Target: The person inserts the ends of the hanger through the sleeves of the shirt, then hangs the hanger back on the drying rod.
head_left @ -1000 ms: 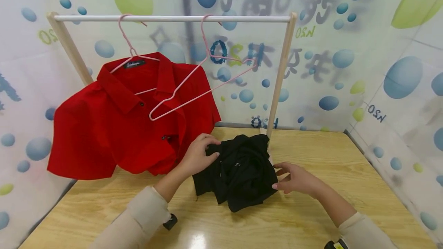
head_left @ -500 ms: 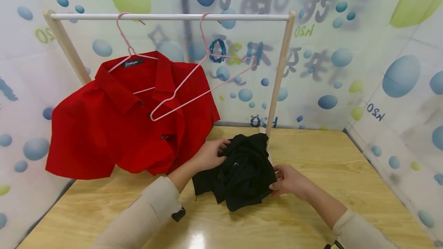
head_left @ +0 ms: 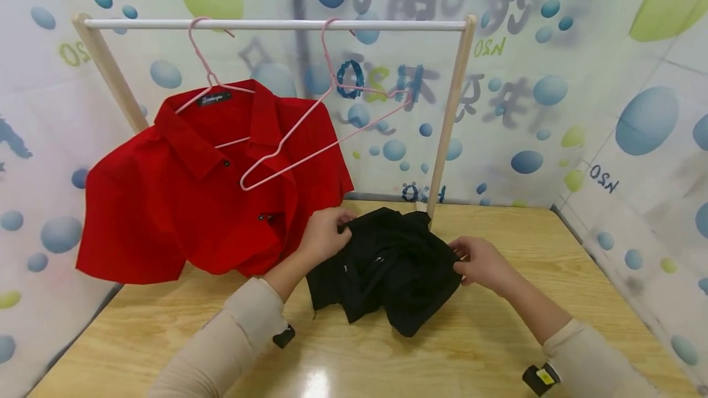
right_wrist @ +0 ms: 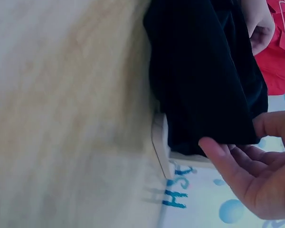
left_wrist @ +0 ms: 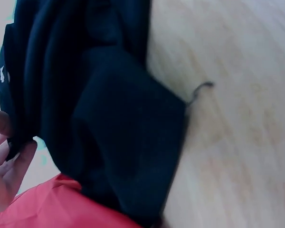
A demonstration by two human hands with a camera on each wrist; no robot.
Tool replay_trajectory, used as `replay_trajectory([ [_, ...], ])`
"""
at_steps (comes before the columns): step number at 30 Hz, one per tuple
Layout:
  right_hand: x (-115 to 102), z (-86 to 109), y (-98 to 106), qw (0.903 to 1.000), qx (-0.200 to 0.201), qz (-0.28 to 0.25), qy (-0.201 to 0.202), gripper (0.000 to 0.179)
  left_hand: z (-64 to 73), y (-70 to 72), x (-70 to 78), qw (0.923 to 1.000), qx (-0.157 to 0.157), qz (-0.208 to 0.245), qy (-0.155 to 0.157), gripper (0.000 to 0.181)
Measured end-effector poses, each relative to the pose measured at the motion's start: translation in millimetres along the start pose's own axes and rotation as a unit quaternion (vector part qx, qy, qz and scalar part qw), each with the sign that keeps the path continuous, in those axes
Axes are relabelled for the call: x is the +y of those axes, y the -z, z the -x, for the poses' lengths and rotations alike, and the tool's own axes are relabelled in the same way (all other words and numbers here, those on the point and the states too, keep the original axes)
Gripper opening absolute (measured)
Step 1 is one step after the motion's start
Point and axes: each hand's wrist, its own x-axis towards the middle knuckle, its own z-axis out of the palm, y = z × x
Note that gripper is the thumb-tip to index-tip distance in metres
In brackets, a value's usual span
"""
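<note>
A crumpled black garment (head_left: 387,269) lies bunched on the wooden table, with small white marks on its cloth. At its upper left edge my left hand (head_left: 326,233) pinches the fabric; the left wrist view shows thumb and fingers (left_wrist: 20,164) closed on a fold. On the opposite side, my right hand (head_left: 485,265) holds the right edge, its thumb (right_wrist: 223,154) against the cloth in the right wrist view. A loose thread (left_wrist: 202,90) sticks out from one corner of the garment. Behind my left hand hangs a red short-sleeved shirt (head_left: 133,201) on a pink hanger.
The clothes rack has a white rail (head_left: 387,25) and wooden posts (head_left: 453,115). A bare pink hanger (head_left: 310,161) hangs from the rail, overlapping the shirt in the head view. A patterned backdrop (head_left: 520,109) stands behind the table (head_left: 514,324).
My left hand first moved right onto the black garment, then drew back left and up with its edge. My right hand has gripped the right edge and lifted it outward, spreading the cloth.
</note>
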Motion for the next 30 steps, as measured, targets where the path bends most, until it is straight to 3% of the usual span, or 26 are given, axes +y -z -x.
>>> replay_trajectory([
  [2, -0.6, -1.8, 4.4, 0.9969, 0.028, 0.068, 0.028, 0.033, -1.3, 4.5, -0.9, 0.9995, 0.03, -0.006, -0.008, 0.017],
  [5, 3.0, -5.0, 6.4, 0.9825, 0.077, 0.159, 0.058, 0.029, -2.2, 11.5, -1.4, 0.997, 0.074, -0.014, -0.018, 0.014],
  [8, 9.9, -7.4, 3.5, 0.9747, 0.096, 0.191, 0.065, 0.03, -2.9, 17.7, -0.6, 0.994, 0.105, -0.021, -0.025, 0.012],
  [12, 17.4, -5.6, -4.0, 0.9867, 0.067, 0.141, 0.046, 0.035, -4.3, 24.1, 1.0, 0.991, 0.126, -0.038, -0.024, 0.011],
  [16, 22.6, 3.0, -13.2, 0.9996, 0.015, 0.024, -0.004, 0.058, -4.3, 29.5, 0.1, 0.989, 0.141, -0.045, -0.005, 0.011],
  [21, 30.2, 15.4, -27.5, 0.9904, -0.036, -0.116, -0.064, 0.085, -1.2, 33.3, -6.2, 0.9869, 0.156, -0.04, 0.015, 0.011],
  [26, 30.2, 17.7, -33.9, 0.9825, -0.047, -0.17, -0.059, 0.068, 1.0, 38.9, -10.5, 0.9823, 0.184, -0.03, 0.014, 0.012],
  [30, 25.0, 12.6, -22.2, 0.9898, -0.011, -0.134, -0.046, 0.051, 2.8, 43.0, -13.5, 0.9803, 0.195, -0.023, 0.019, 0.01],
])
